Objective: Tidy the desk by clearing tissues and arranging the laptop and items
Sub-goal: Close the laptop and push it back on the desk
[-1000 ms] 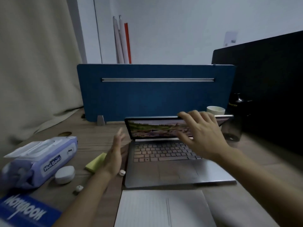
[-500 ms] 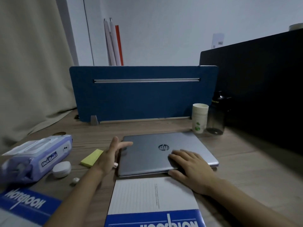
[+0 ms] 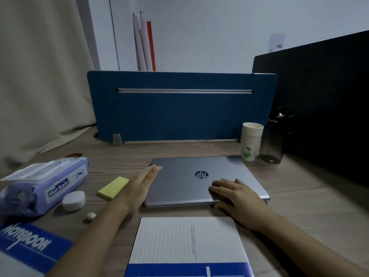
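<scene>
Nearest me, a notebook (image 3: 187,246) lies face down on the table (image 3: 299,206), its lined back cover up. A second notebook (image 3: 26,242) sits at the near left corner.

My right hand (image 3: 237,196) rests flat on the near right part of the laptop (image 3: 199,176); the fingers lie straight on the lid, the thumb at the front edge. It presses and clasps nothing. My left hand (image 3: 139,186) stands on edge against the laptop's left side, fingers straight and together, touching the edge. Neither grip is closed on anything.

The laptop is shut, lid logo up, lying in the middle of the table just beyond the near notebook. I judge it stiff, fairly heavy and smooth-skinned, liable to slide under a flat palm. For any move I would take hold at both side edges, thumbs on top, fingers beneath, and not squeeze the lid centre over the screen.

Left of it lie a yellow sticky pad (image 3: 113,187), a white earbud case (image 3: 73,200), and one loose earbud (image 3: 90,215). These are small and light; the earbud would roll. The wipes pack (image 3: 44,186) lies further left, soft and crushable, its flap raised. I see no loose tissues.

Beyond the laptop's right far corner stand stacked paper cups (image 3: 251,140), light and easily tipped, just beside a dark bottle (image 3: 274,138). The blue divider (image 3: 179,108) closes the back.
</scene>
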Demonstrator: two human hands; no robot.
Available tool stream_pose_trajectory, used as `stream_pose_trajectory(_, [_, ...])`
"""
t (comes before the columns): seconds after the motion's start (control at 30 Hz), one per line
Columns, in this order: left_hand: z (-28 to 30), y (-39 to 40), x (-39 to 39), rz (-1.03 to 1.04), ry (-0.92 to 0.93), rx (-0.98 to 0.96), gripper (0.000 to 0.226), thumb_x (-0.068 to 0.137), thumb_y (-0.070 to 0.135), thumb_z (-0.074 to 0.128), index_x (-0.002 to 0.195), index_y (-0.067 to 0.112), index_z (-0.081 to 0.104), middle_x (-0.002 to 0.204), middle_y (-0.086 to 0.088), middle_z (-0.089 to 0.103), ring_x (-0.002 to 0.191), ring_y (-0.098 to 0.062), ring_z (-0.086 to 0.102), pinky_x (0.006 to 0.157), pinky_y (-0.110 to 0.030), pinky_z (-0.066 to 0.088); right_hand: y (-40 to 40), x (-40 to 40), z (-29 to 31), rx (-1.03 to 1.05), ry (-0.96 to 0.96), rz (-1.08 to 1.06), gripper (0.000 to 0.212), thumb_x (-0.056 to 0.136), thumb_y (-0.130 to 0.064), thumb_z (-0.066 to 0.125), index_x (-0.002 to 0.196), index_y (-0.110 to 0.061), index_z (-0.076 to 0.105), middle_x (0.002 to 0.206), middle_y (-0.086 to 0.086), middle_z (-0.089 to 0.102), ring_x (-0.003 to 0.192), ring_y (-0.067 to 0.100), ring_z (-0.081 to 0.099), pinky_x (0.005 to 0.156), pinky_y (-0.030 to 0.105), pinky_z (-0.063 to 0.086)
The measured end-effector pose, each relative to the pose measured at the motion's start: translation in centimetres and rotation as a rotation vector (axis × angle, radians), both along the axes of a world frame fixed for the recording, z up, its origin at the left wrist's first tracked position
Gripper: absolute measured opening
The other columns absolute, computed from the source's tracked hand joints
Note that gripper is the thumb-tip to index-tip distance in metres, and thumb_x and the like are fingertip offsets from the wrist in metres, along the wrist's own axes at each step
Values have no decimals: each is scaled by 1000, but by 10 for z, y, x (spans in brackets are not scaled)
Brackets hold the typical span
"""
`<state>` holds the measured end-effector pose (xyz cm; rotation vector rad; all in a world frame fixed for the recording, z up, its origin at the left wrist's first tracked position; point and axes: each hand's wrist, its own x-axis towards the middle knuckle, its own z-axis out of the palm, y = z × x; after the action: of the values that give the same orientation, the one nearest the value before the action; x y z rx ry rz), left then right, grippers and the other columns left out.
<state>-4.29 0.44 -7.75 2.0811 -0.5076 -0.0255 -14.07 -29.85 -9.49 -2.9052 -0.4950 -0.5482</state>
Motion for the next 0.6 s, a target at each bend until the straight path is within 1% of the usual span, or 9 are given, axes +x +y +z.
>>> stream_pose_trajectory(0.07, [1, 0, 2, 17, -33, 49, 72, 86, 74, 22, 142, 37, 49, 153, 16, 37, 133, 2, 31, 113, -30, 27, 4, 11, 0, 19, -28, -6, 43, 93, -43, 57, 132, -27, 57, 136, -8, 57, 126, 16, 49, 103, 39, 37])
stream_pose_trajectory(0.17, [2, -2, 5, 28, -74, 94, 74, 86, 71, 23, 144, 33, 46, 156, 13, 34, 132, 5, 28, 108, -21, 19, 8, 35, 0, 2, -54, -11, 38, 92, -42, 57, 127, -26, 59, 130, -9, 60, 119, 14, 53, 94, 36, 39])
stream_pose_trajectory(0.2, [2, -3, 6, 29, -79, 111, 74, 86, 71, 23, 145, 32, 45, 157, 13, 33, 133, 4, 27, 107, -20, 19, 9, 44, 0, 3, -55, -20, 39, 92, -42, 57, 127, -26, 59, 130, -9, 59, 118, 14, 53, 94, 36, 39])
stream_pose_trajectory(0.3, [3, -3, 10, 28, -90, 154, 76, 84, 71, 24, 147, 32, 43, 159, 13, 29, 140, -1, 27, 106, -20, 20, 8, 73, -2, 37, -53, -60, 42, 92, -42, 57, 130, -26, 58, 135, -7, 57, 121, 16, 53, 101, 39, 37])
stream_pose_trajectory(0.37, [4, -2, 14, 38, -95, 171, 77, 82, 72, 25, 146, 34, 42, 160, 14, 26, 141, -3, 27, 105, -21, 21, 7, 92, -4, 46, -52, -79, 42, 92, -40, 58, 131, -26, 58, 136, -6, 57, 120, 18, 54, 101, 39, 37])
stream_pose_trajectory(0.47, [3, 1, 22, 47, -109, 200, 79, 81, 73, 24, 147, 33, 41, 160, 15, 24, 140, -3, 28, 103, -21, 22, 4, 119, -6, 37, -48, -98, 41, 91, -36, 59, 131, -27, 58, 136, -6, 58, 116, 18, 57, 97, 36, 39])
stream_pose_trajectory(0.53, [0, 2, 27, 46, -114, 215, 79, 82, 74, 24, 147, 33, 41, 160, 15, 25, 140, -2, 28, 104, -22, 22, 2, 136, -8, 63, -47, -111, 40, 89, -33, 61, 129, -28, 59, 134, -7, 59, 116, 17, 57, 97, 39, 40])
stream_pose_trajectory(0.6, [-3, 1, 28, 37, -126, 223, 77, 83, 75, 24, 146, 34, 42, 160, 16, 25, 137, 3, 26, 105, -21, 21, -2, 147, -8, 91, -49, -123, 39, 87, -29, 63, 126, -28, 60, 132, -6, 60, 117, 18, 57, 98, 41, 38])
